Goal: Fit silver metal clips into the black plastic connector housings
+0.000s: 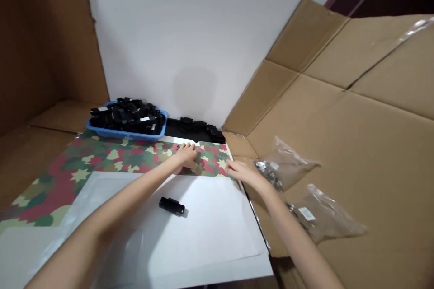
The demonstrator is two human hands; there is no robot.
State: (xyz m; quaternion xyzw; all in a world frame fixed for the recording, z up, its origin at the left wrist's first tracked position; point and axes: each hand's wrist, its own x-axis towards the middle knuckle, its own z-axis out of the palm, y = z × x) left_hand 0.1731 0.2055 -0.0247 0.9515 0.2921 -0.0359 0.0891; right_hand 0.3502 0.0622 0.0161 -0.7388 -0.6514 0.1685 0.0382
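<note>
My left hand (pixel 187 155) rests on the camouflage-patterned sheet (pixel 111 156), its fingers bent down and closed. A small dark bit shows beside its fingertips, but what lies under the fingers is hidden. Just right of it, small shiny pieces (pixel 201 166) lie on the sheet, too small to name. My right hand (pixel 237 170) is at the sheet's right edge with its fingers curled together in a pinch; whatever they hold cannot be made out. Nearer to me, a black oblong plastic piece (pixel 172 206) lies by itself on the white sheet (pixel 206 226), touched by neither hand.
A blue basket (pixel 125 134) heaped with black plastic pieces stands at the back left. More black pieces (pixel 200 125) line the wall (pixel 203 45). Two clear bags (pixel 288 158) of small metal parts lie on the right. Cardboard panels (pixel 356 144) rise on both sides.
</note>
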